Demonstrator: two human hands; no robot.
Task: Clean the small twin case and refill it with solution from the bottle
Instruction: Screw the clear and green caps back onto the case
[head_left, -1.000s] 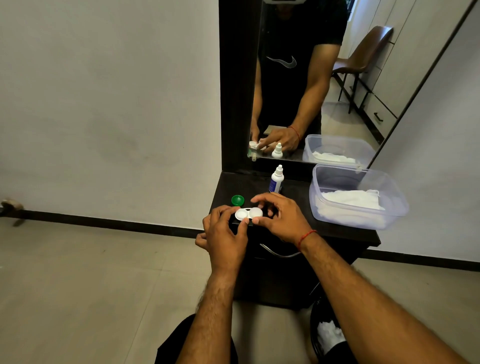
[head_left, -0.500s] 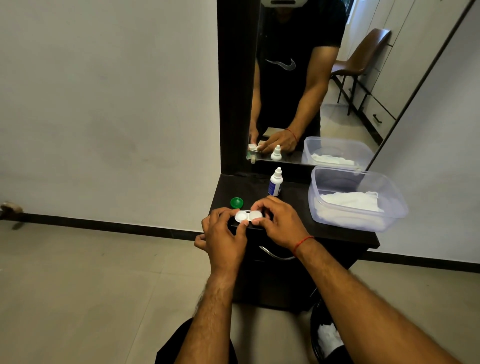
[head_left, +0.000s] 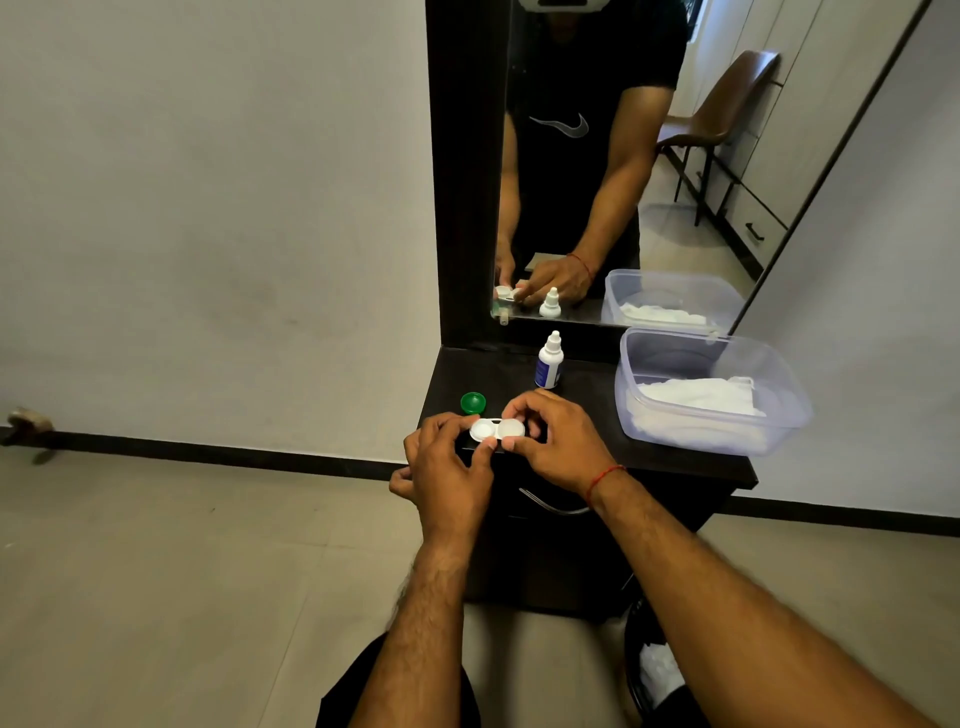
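Progress check: small white twin lens case (head_left: 496, 430) sits mid-frame at the front edge of the dark counter (head_left: 493, 374), held from both sides. Left hand (head_left: 449, 467) pinches its left end, and right hand (head_left: 553, 441) has its fingertips clamped round the right-side lid, which looks like it's still on. Left well looks open, and a round green cap (head_left: 472, 402) lies just up-left of it. White dropper bottle (head_left: 549, 361) stands upright behind, capped and untouched. Clear plastic tub (head_left: 631, 364) of white tissues waits at the right. I'd say it's the opening stage only, with wiping and refilling all left.
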